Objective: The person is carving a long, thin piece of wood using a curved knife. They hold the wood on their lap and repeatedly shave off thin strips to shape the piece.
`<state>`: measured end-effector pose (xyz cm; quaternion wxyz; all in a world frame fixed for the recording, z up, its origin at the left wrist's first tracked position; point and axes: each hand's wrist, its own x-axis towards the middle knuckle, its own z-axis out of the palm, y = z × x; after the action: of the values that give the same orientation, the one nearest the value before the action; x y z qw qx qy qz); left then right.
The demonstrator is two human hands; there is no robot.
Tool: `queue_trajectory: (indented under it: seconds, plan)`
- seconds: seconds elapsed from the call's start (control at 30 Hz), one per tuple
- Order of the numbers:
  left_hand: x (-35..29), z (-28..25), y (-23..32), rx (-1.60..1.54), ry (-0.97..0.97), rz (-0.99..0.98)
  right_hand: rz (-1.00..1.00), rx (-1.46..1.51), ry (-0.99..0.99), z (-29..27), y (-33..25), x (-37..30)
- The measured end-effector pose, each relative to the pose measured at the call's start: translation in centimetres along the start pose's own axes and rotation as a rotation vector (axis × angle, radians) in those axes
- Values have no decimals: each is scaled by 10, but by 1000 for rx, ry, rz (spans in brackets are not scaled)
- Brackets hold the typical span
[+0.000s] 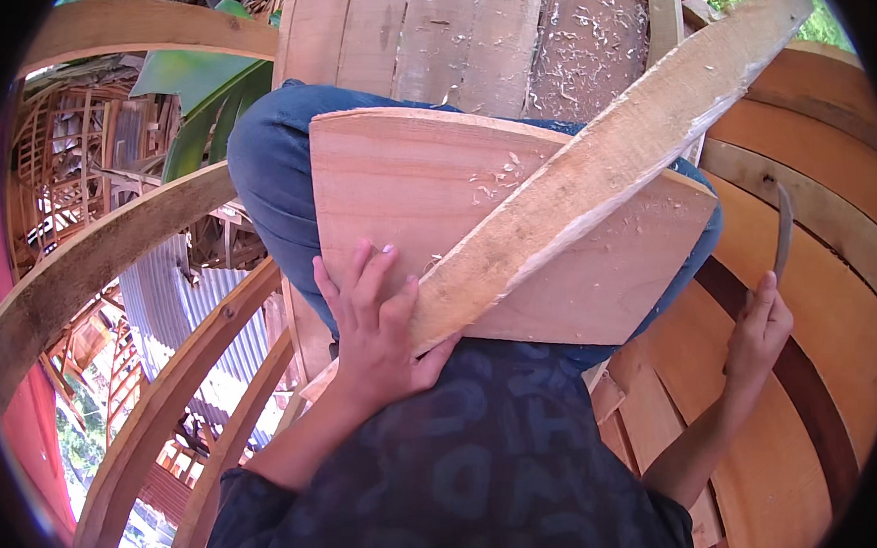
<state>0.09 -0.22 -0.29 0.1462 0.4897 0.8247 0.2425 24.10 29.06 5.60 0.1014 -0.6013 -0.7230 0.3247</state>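
A long, pale wooden slat (602, 181) slants across my lap from near left to far right, its right edge freshly cut and whitish. My left hand (372, 332) grips its near end, fingers along the left side and thumb by the lower edge. Beneath the slat a wide, flat wooden board (394, 177) rests on my thighs, with a few curled shavings on it. Off to the right, apart from the slat, my right hand (757, 332) is closed around a knife whose thin, curved blade (784, 226) points upward; its handle is mostly hidden in the fist.
Wood shavings (586, 58) litter the planks (436, 36) beyond my knees. Curved wooden ribs (158, 418) rise on the left, with corrugated metal sheets (202, 296) below. Orange-brown planking (813, 234) curves along the right, close to the knife.
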Motion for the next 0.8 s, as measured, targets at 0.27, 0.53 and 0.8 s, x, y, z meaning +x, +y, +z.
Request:
queue_trajectory:
  seconds: [0.27, 0.53, 0.8]
  plan:
    - [1, -2, -2, -32, -41, 25, -418, -219, -416, 103, -65, -74]
    - [2, -2, 2, -39, -18, -11, -532, -343, -166, 97, -38, -51]
    - [1, -3, -3, -30, -31, -6, -47, -73, 37, 12, -10, 3]
